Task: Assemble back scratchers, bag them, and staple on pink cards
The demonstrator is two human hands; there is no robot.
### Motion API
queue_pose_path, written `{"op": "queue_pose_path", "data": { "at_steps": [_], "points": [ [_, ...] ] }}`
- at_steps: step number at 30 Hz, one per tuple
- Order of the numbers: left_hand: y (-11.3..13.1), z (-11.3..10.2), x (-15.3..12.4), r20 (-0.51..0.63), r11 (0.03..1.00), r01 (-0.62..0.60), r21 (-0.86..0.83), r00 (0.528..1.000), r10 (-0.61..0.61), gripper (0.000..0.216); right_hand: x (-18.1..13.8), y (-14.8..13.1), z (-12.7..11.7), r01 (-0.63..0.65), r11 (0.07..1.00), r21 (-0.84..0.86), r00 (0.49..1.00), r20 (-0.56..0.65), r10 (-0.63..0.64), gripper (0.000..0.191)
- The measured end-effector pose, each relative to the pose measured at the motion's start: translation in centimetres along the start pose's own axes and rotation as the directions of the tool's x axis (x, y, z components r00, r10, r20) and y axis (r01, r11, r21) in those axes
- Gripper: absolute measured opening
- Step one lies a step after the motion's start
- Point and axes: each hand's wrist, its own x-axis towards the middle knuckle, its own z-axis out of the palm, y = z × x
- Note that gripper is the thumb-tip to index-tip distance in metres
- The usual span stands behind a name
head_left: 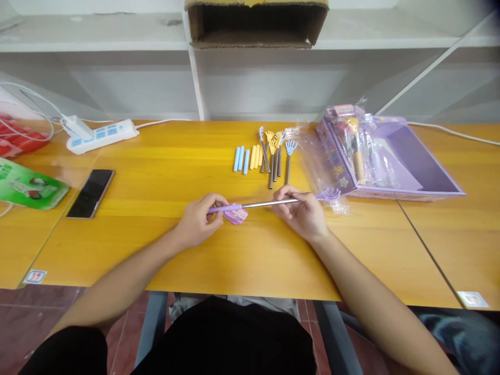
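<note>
A purple back scratcher (pixel 255 204) is stretched out level between my two hands, its metal rod showing in the middle. My left hand (pixel 199 219) is closed on its purple handle. Near the clawed head (pixel 328 194), my right hand (pixel 300 212) grips the rod with bent fingers. A pink and purple card (pixel 236 214) lies on the table just under the handle. Behind the rod lie several blue handle sleeves (pixel 241 159) and yellow handle sleeves (pixel 255 156). Beside them are several metal rods with blue and yellow claw heads (pixel 273 159).
To the right, a purple display box (pixel 422 156) holds plastic-wrapped back scratchers (pixel 357 151), with clear wrappers (pixel 312 156) beside it. A phone (pixel 91 194), a power strip (pixel 102 136) and a green package (pixel 31 183) are at the left. A cardboard box (pixel 255 26) sits on the shelf above.
</note>
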Motion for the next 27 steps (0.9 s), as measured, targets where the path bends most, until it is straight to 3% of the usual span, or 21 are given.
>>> {"op": "queue_pose_path", "data": {
  "at_steps": [9,15,27],
  "points": [
    [0.33,0.34,-0.39,-0.001,1.0,-0.026,-0.009,1.0,0.026,0.025,-0.63,-0.21,-0.18,0.073,0.996,-0.055,0.997,-0.002,-0.073,0.027],
    [0.69,0.42,-0.43,-0.017,0.998,0.037,-0.06,0.999,-0.038,0.022,-0.61,-0.08,-0.2,0.086,0.996,-0.04,0.996,0.031,-0.085,0.029],
    [0.9,0.64,-0.53,-0.064,0.994,-0.022,-0.103,0.998,0.015,0.024,-0.7,0.1,-0.25,0.114,0.993,-0.001,0.99,0.085,-0.114,0.031]
  ]
}}
